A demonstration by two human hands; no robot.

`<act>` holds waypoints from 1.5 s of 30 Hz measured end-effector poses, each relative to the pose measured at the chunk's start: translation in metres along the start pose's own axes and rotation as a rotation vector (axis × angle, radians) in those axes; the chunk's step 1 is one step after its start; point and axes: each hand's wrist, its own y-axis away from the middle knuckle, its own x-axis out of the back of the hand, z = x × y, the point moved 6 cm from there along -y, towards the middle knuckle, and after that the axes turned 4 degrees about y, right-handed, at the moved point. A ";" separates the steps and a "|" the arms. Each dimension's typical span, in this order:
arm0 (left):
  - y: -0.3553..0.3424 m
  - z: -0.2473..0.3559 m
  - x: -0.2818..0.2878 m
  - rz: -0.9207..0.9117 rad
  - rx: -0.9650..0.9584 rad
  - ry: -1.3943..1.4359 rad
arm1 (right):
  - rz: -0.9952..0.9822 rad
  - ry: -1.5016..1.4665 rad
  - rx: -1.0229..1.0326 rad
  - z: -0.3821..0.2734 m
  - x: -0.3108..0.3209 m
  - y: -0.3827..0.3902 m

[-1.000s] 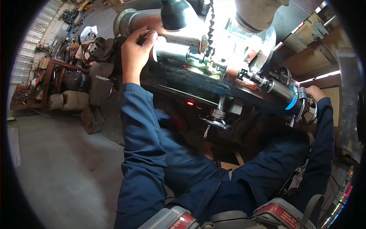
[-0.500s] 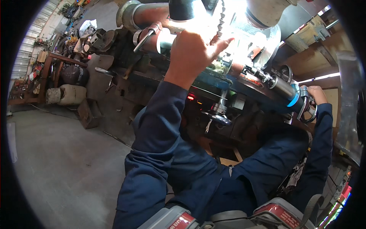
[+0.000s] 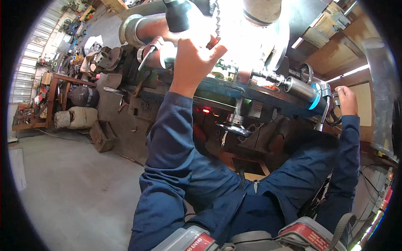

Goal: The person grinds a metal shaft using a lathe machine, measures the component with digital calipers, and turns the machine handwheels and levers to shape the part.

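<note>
My left hand [image 3: 191, 62] is raised over a lathe-like machine [image 3: 272, 95], just below a dark-shaded lamp [image 3: 178, 16]. Its thumb points right and one finger curls near it. The other fingers are lost in the glare, so what they touch, if anything, cannot be seen. At the machine's right end, my right hand [image 3: 348, 100] is closed at the rim of a handwheel [image 3: 336, 112]. Left of that wheel lies a bright metal cylinder [image 3: 300, 90] with a blue band. A twisted, segmented rod [image 3: 217, 21] hangs beside the lamp.
A second handwheel [image 3: 235, 129] sticks out of the machine's front, above my knees. On the floor to the left are a gas cylinder [image 3: 77, 118], a rusty box [image 3: 103, 136] and a metal rack [image 3: 51, 100]. A wooden frame [image 3: 347, 46] stands at right.
The view has shifted, and the machine sits a little further left in it. My right hand has shifted at the handwheel, which looks turned. My left hand keeps its place by the lamp.
</note>
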 end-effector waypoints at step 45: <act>0.029 -0.112 0.090 0.247 0.498 -0.107 | 0.242 -0.670 0.177 0.084 -0.103 0.082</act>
